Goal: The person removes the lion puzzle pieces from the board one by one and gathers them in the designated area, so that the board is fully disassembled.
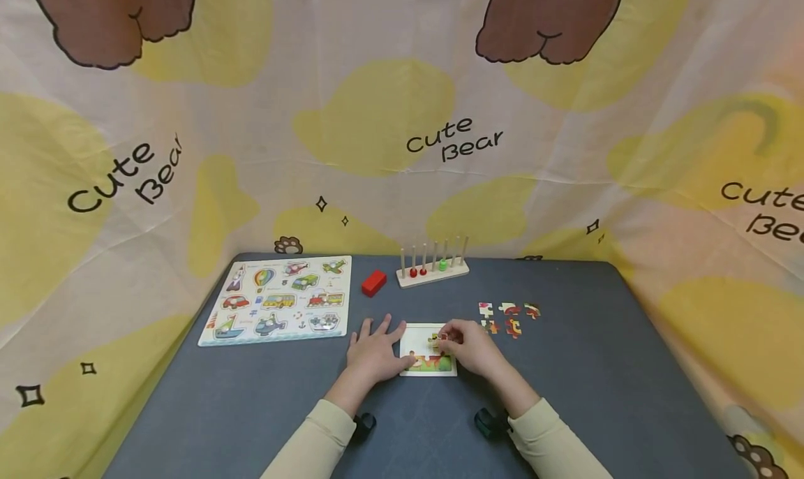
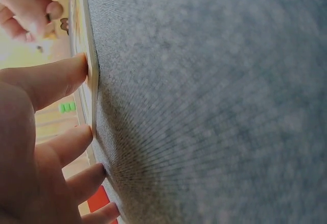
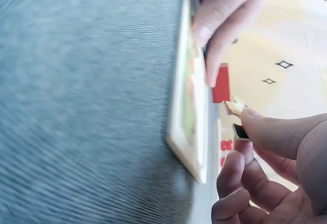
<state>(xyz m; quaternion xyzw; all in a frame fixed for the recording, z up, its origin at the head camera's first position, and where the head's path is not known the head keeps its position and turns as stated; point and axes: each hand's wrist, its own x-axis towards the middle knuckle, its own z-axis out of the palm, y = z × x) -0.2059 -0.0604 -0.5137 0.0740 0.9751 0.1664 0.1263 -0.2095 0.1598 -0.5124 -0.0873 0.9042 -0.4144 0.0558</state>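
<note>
A small jigsaw board (image 1: 416, 335) with a pale frame lies in front of the person. Its near row holds joined, colourful pieces (image 1: 433, 364), while the upper part shows bare white. The left hand (image 1: 372, 353) has its fingers spread beside the board; in the left wrist view its thumb (image 2: 61, 78) rests on the board's edge. Between thumb and fingertips, the right hand (image 1: 472, 348) pinches a jigsaw piece (image 3: 234, 108) above the board's right side. Part of that piece is hidden by the fingers. Several loose jigsaw pieces (image 1: 511, 327) lie to the right.
At the back left lies a large vehicle puzzle board (image 1: 285, 283). A red block (image 1: 374, 283) sits behind the left hand. Behind the jigsaw stands a wooden peg rack (image 1: 433, 276) with red and green beads. A patterned cloth (image 1: 377, 116) hangs behind the grey table (image 1: 584, 395).
</note>
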